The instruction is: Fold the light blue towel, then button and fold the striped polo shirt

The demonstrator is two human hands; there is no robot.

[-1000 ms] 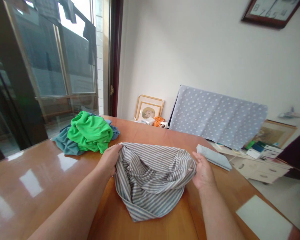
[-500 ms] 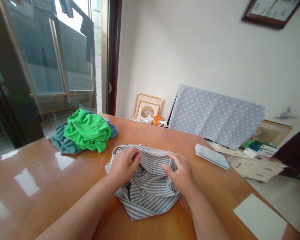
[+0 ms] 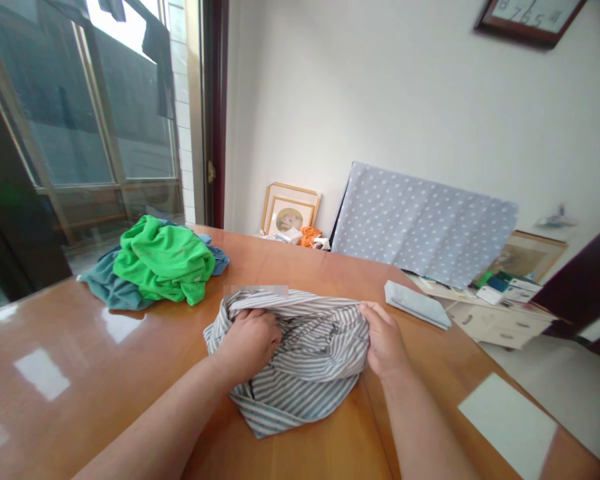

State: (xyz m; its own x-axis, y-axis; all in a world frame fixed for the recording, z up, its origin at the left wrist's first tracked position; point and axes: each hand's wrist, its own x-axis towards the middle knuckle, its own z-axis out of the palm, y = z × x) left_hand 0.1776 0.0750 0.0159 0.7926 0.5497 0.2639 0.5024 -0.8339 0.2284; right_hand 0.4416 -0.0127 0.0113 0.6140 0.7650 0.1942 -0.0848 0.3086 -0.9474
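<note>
A grey-and-white striped cloth (image 3: 305, 393), bunched up with a wide opening at its top, lies on the table in front of me; its exact kind does not show. My left hand (image 3: 253, 340) reaches into the opening on the left, fingers curled against the fabric, their tips partly hidden. At the right rim, my right hand (image 3: 386, 340) pinches the edge of the same cloth between thumb and fingers, holding it slightly outward.
A heap of green and blue clothes (image 3: 165, 260) lies on the wooden table (image 3: 145, 373) at left. A folded light-blue cloth (image 3: 416, 305) and a pale sheet (image 3: 510, 427) are at right. Beyond the table's far edge stand a dotted cloth cover (image 3: 425, 220) and a white cabinet (image 3: 495, 323).
My right hand has moved from inside the opening to the cloth's right edge and closed on it. My left hand has sunk lower into the fabric. The rim is drawn rightward.
</note>
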